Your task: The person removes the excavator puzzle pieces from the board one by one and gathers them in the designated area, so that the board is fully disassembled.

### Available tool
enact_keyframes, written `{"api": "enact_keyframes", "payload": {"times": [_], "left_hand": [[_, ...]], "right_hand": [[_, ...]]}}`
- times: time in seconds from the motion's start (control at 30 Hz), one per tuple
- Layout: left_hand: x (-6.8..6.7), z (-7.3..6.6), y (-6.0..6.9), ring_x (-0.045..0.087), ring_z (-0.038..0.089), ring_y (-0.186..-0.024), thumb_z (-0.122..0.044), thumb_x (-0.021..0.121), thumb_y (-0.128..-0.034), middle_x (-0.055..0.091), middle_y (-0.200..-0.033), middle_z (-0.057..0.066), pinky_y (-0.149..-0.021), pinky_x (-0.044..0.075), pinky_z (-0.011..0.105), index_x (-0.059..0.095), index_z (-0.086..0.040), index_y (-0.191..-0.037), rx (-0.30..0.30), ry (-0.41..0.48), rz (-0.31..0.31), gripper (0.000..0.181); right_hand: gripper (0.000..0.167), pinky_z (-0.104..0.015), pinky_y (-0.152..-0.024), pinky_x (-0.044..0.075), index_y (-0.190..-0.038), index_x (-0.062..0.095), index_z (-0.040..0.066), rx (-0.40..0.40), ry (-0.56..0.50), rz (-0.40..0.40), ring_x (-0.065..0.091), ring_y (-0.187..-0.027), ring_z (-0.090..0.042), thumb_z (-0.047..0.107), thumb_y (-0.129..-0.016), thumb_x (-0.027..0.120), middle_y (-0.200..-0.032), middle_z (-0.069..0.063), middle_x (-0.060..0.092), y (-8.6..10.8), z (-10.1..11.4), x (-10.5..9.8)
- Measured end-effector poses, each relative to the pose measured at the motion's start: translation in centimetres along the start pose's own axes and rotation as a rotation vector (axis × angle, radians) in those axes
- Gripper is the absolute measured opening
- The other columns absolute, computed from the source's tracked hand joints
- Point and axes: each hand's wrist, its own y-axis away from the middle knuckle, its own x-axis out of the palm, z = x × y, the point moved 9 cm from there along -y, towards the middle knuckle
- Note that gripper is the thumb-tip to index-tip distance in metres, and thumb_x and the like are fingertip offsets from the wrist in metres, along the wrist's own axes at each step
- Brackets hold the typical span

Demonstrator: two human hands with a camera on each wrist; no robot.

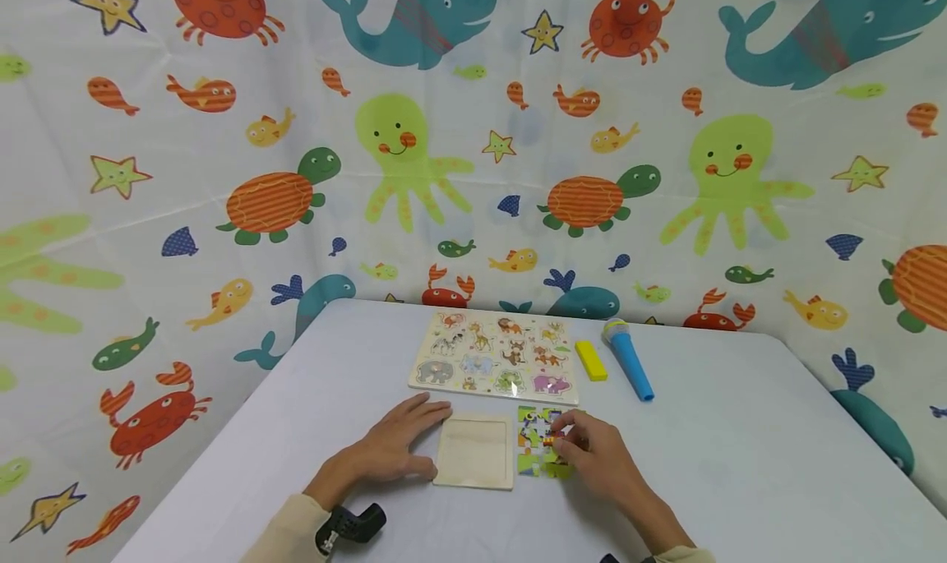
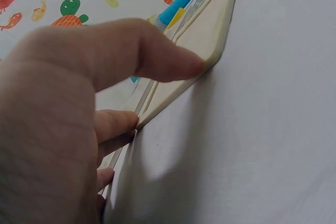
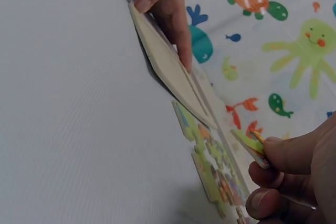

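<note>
A square wooden puzzle tray (image 1: 473, 454) with a raised rim lies on the table, its inside bare. My left hand (image 1: 395, 444) is spread along its left side. In the left wrist view the thumb (image 2: 178, 64) touches one corner and the index fingertip another. My right hand (image 1: 595, 452) pinches a small green jigsaw piece (image 3: 251, 146) between thumb and fingers, above the table in the right wrist view. Below it several colourful jigsaw pieces (image 1: 528, 464) lie loosely grouped, right of the tray. My right hand hides part of the group in the head view.
Behind the tray lies a larger animal puzzle board (image 1: 488, 364). A yellow block (image 1: 591, 361) and a blue toy microphone (image 1: 630, 366) lie to its right. A curtain printed with sea animals (image 1: 473, 177) hangs behind the white table (image 1: 755, 448).
</note>
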Motion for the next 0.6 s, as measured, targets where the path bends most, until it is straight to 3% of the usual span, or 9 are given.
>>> {"api": "enact_keyframes", "payload": {"times": [0.2,0.6], "left_hand": [[0.0,0.2,-0.1,0.017,0.035,-0.154,-0.037,0.075,-0.0716,0.038,-0.161,-0.001,-0.119,0.02,0.068,0.045,-0.021,-0.154,-0.007,-0.012,-0.011,0.089],[-0.1,-0.2,-0.1,0.017,0.036,-0.154,-0.038,0.075,-0.0715,0.038,-0.161,-0.001,-0.118,0.019,0.069,0.045,-0.02,-0.154,0.001,-0.006,-0.011,0.089]], "right_hand": [[0.014,-0.023,-0.056,0.045,-0.104,0.068,0.013,0.058,0.008,-0.023,0.053,-0.067,-0.016,0.005,-0.094,0.069,-0.072,-0.001,0.058,0.3,-1.4,-1.0],[0.012,-0.023,-0.055,0.044,-0.105,0.07,0.01,0.102,-0.019,-0.041,0.053,-0.066,-0.017,0.005,-0.094,0.068,-0.071,-0.002,0.059,0.8,-2.5,-2.3]]}}
